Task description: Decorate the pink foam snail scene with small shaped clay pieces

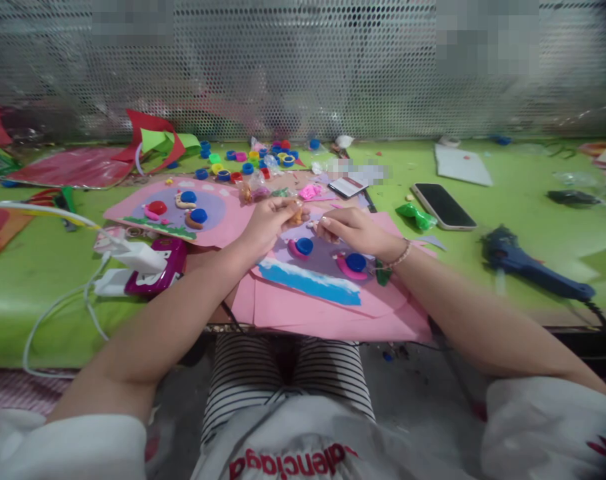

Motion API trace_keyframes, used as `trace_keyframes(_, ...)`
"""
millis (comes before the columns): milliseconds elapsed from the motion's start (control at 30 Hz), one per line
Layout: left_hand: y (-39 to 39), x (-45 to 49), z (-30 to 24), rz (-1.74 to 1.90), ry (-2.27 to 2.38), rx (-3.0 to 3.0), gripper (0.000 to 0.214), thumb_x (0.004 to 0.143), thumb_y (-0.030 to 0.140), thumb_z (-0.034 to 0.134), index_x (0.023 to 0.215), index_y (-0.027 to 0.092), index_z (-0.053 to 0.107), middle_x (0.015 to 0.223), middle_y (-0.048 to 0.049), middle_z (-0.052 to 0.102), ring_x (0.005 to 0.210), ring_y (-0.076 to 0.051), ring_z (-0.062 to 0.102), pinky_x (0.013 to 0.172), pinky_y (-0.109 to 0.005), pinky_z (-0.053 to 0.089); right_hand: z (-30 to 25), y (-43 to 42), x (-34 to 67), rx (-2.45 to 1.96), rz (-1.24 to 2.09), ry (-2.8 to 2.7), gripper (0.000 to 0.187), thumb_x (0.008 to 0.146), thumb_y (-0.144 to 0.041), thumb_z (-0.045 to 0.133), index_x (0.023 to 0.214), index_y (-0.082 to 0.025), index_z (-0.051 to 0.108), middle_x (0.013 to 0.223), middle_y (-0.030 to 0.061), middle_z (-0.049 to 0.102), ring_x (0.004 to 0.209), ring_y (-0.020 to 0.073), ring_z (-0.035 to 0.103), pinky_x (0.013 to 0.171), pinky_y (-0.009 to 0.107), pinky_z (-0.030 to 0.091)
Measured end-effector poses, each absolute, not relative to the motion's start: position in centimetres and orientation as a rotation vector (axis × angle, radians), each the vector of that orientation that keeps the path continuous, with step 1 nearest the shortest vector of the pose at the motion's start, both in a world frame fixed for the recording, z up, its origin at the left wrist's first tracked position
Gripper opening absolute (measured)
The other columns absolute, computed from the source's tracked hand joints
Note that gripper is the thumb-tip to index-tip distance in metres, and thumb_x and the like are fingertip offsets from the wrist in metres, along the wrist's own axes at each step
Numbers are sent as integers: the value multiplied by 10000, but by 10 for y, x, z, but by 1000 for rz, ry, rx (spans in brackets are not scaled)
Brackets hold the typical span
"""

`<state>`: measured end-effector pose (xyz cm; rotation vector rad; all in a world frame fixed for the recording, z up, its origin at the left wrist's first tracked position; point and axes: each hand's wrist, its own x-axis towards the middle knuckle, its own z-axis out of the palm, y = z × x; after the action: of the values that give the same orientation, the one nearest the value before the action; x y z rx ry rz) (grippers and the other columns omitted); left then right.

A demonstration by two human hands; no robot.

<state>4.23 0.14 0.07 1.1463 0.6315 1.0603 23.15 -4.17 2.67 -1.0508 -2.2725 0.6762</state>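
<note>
My left hand (270, 225) pinches a small orange-brown lump of modelling clay (297, 216) between thumb and fingers. Close by on the right, my right hand (351, 230) has its thumb and fingertips closed together; whatever they hold is too small to make out. Both hands are above a pink paper sheet with a purple middle (327, 255). On this sheet sit two snail-like figures, each a blue bottle cap (304, 247) against pink clay (351, 271). A blue and white strip (310, 283) runs along its lower edge.
A finished-looking pink collage (217, 230) lies left, beside a purple power adapter (167, 267) with white plugs and cables. Several coloured bottle caps (223, 175) lie behind. On the right are a green clay packet (417, 216), a phone (443, 207) and a blue glue gun (533, 267).
</note>
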Motion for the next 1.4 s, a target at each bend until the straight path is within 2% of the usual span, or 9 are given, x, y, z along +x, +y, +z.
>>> trace_keyframes(200,-1,42,6,1033,690,1210,214,691,285,720,710,118,587,635,-12,650,628,-102,642,647,-233,523,26,-42,231,-1073,688,-2272,457,935,-443,315,728,-140,586,630,20,556,574,91,484,583,228,392)
trace_keyframes(367,-2,40,9,1016,692,1247,253,716,370,688,763,149,576,745,-7,654,655,-107,640,603,-220,505,28,-42,231,-1103,682,-2269,454,928,-444,325,731,-134,592,640,34,572,585,100,495,587,234,395)
trace_keyframes(500,3,40,7,1072,658,1312,304,751,434,645,687,150,556,677,1,617,486,-27,496,434,-136,342,29,-43,230,-1095,662,-2283,439,929,-422,326,698,-143,574,643,37,574,587,104,496,604,242,395)
trace_keyframes(667,2,39,8,1053,735,1350,433,749,591,568,673,166,524,579,23,570,336,-4,321,347,-177,201,30,-43,230,-1105,651,-2290,407,928,-382,339,698,-145,576,638,32,575,583,102,493,605,239,394)
trace_keyframes(800,-1,38,8,1042,804,1364,490,729,635,549,586,168,505,360,68,386,277,-21,273,324,-192,166,31,-43,230,-1091,631,-2304,414,929,-370,331,667,-146,562,628,30,567,578,99,482,599,238,385)
trace_keyframes(933,-2,39,9,1007,774,1306,394,690,524,670,642,149,557,449,54,506,351,-23,426,376,-154,314,30,-42,230,-1070,625,-2322,411,929,-372,333,669,-147,558,628,26,561,577,96,474,606,239,384)
trace_keyframes(1067,-3,41,11,1025,741,1119,271,654,286,754,795,143,571,715,-4,670,620,-94,640,613,-213,507,29,-42,231,-1087,607,-2327,404,928,-371,340,685,-144,570,627,22,564,576,93,474,601,236,381)
trace_keyframes(1233,-2,40,9,1038,692,1094,276,620,130,740,870,136,623,761,1,675,688,-101,655,710,-253,521,31,-44,230,-1091,590,-2334,396,930,-351,336,666,-148,550,635,20,569,580,91,475,609,236,380)
trace_keyframes(1400,-3,40,9,1027,742,1166,270,555,202,789,783,125,666,710,-2,672,648,-99,639,715,-270,524,33,-43,228,-1082,490,-2296,358,909,-312,393,598,-164,490,585,6,524,555,93,440,577,234,361)
